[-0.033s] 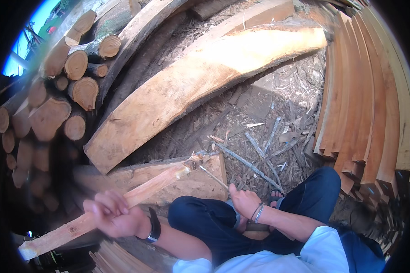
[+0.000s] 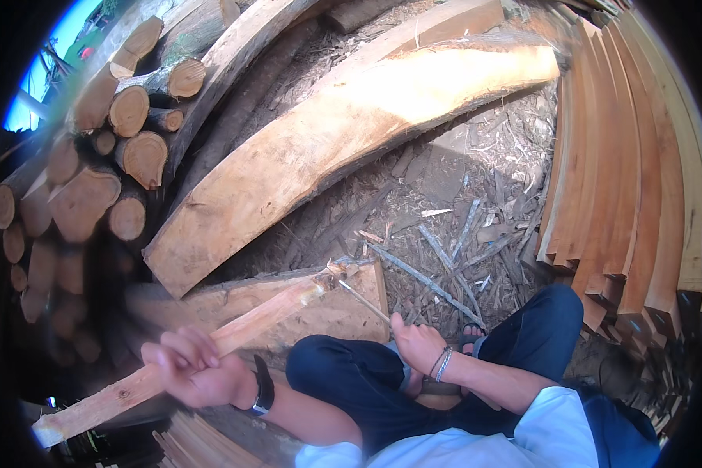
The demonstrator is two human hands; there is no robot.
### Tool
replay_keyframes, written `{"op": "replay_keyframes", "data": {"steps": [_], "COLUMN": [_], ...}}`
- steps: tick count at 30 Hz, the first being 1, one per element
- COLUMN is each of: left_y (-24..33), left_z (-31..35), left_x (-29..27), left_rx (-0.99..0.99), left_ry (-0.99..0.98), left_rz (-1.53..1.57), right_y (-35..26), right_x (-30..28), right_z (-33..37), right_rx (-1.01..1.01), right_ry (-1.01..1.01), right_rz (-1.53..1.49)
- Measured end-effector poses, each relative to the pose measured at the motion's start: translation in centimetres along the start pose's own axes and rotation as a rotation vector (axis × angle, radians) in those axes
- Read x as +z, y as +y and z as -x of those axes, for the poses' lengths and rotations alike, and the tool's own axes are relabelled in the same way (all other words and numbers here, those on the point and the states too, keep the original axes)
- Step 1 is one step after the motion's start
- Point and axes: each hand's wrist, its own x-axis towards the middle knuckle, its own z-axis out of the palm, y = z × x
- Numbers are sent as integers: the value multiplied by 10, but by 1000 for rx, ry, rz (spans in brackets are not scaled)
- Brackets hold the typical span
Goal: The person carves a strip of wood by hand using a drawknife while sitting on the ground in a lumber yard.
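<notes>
My left hand (image 2: 199, 368) is wrapped round a long, narrow strip of wood (image 2: 261, 318), near the lower left. The strip slants up to the right, and its far end looks rough and splintered. That end lies over a short, thick board (image 2: 355, 292). My right hand (image 2: 419, 345) is closed on a thin, rod-like tool (image 2: 364, 301), held above my crossed legs. The tool's tip points at the strip's rough end; whether it touches is unclear. Its kind does not show, as my fingers hide the grip.
A wide curved slab (image 2: 288, 164) lies ahead of me. Cut logs (image 2: 144, 156) are piled at the left, and long planks (image 2: 616, 171) are stacked at the right. Thin sticks (image 2: 425, 277) and wood chips cover the ground. More slats (image 2: 210, 444) lie at the lower left.
</notes>
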Motion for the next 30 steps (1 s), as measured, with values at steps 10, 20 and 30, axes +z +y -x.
{"op": "replay_keyframes", "data": {"steps": [10,20,30], "left_y": [-1,-1,1], "left_z": [-2,-10,-12], "left_x": [-7,-16,-23], "left_rx": [-5,19,10], "left_ry": [-6,41,18], "left_rz": [-8,-98,-99], "right_y": [28,30,19], "right_x": [35,31,32], "right_z": [-11,-11,-2], "right_rx": [78,89,83], "right_ry": [18,79,64], "right_rz": [-64,-128,-71]}}
